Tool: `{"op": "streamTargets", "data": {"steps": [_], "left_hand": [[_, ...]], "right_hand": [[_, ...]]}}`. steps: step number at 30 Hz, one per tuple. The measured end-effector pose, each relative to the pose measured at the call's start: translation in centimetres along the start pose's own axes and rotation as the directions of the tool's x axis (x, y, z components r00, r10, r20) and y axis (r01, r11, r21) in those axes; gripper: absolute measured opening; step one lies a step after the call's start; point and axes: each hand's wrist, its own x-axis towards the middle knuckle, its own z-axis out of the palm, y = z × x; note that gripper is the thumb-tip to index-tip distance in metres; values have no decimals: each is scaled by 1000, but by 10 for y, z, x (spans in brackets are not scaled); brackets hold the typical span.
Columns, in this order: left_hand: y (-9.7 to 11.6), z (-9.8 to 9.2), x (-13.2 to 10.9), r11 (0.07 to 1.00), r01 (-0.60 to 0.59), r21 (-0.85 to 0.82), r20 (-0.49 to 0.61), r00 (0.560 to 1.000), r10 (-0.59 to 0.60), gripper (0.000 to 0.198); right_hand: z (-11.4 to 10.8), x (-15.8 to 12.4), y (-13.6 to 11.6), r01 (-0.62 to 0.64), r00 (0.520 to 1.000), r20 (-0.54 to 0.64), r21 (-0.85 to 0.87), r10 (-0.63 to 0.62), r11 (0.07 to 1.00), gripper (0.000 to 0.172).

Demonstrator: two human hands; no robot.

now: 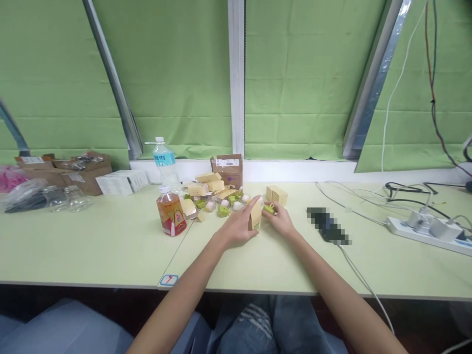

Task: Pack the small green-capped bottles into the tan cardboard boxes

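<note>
My left hand [240, 227] is wrapped round a small tan box [255, 216] that stands on the pale yellow table, with a bit of green showing at its lower edge. Close beside it on the right, my right hand [280, 220] pinches a small green item [269, 209] with a light loop on top. Behind my right hand stand tan boxes [276, 194]. To the left of my hands lies a pile of green pieces [223, 211], white-and-pink pieces and more tan boxes [198, 189].
A tea bottle [171, 211] and a taller clear bottle [166, 164] stand left of the pile. Behind it is an open brown carton [228, 169]. A phone [328, 226] with a cable and a power strip [429, 231] lie to the right. Cartons and glass jars [75, 197] are at far left.
</note>
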Motion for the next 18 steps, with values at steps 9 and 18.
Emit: {"op": "streamTargets", "data": {"steps": [9,18], "left_hand": [[28,20,2,986,-164,10,127,979,162,107],[18,22,2,980,-196,-36,65,978,198,101]], "right_hand": [[1,-5,-45,-275,959,242,642,151,716,54],[-8,-5,-52,-154,986,32,534,162,831,48]]}}
